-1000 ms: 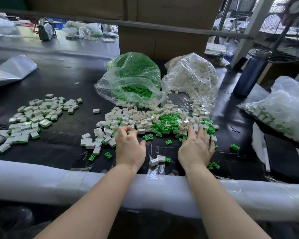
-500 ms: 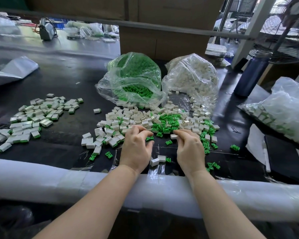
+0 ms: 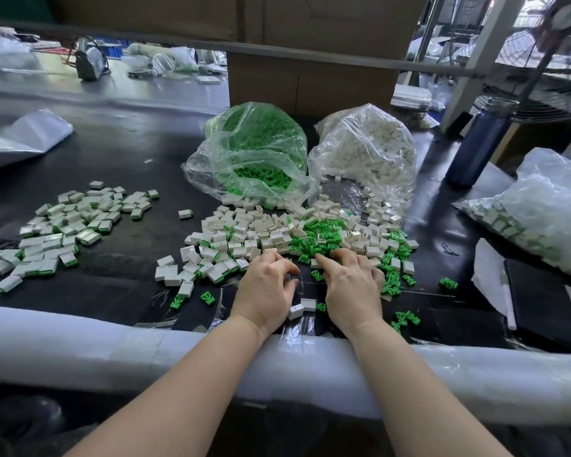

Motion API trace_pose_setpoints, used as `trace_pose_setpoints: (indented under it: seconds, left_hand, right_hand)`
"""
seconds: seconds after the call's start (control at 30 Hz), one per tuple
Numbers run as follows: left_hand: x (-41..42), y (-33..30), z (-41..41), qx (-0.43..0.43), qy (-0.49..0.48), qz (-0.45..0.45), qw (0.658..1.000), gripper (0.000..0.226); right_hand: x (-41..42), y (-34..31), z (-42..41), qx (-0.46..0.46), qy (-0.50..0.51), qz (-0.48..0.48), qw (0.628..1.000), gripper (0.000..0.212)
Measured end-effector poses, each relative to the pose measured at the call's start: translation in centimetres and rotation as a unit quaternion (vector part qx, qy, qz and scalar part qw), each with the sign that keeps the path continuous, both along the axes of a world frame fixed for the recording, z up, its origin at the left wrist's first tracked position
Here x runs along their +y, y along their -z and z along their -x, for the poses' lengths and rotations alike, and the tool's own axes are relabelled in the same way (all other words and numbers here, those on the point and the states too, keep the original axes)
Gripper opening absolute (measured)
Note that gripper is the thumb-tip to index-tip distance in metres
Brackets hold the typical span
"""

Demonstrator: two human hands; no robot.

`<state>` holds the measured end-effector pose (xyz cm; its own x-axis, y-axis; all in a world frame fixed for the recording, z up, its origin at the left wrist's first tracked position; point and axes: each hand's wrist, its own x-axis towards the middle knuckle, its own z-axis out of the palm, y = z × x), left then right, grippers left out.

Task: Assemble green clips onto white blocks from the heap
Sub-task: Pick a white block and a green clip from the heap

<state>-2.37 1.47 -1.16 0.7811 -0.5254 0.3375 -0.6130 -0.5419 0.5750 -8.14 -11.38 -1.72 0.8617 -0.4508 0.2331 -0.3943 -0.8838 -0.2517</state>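
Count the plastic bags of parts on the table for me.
3: the bag of green clips behind the heap, the bag of white blocks beside it, and a third bag at the right edge.

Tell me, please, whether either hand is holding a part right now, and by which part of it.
It cannot be told: the left hand and right hand curl over the heap's near edge, hiding any part beneath.

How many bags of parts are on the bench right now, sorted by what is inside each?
Bag of green clips: 1
Bag of white blocks: 1
Bag of white-and-green pieces: 1
Total: 3
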Motion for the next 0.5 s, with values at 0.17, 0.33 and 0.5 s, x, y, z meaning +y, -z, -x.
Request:
trace_pose_setpoints:
  seconds: [0.17, 0.33, 0.5]
  left_hand:
    - [0.0, 0.0, 0.0, 0.011, -0.003, 0.000, 1.000, 0.015]
    - [0.0, 0.0, 0.0, 0.018, -0.002, 0.009, 1.000, 0.022]
    - [0.0, -0.4, 0.1, 0.062, 0.017, 0.048, 0.997, 0.029]
  right_hand:
    - [0.2, -0.2, 0.1, -0.050, 0.007, 0.016, 0.999, 0.022]
    - [0.4, -0.8, 0.5, -0.139, -0.035, -0.071, 0.987, 0.013]
    - [1.2, -1.2, 0.9, -0.159, -0.138, -0.158, 0.965, 0.012]
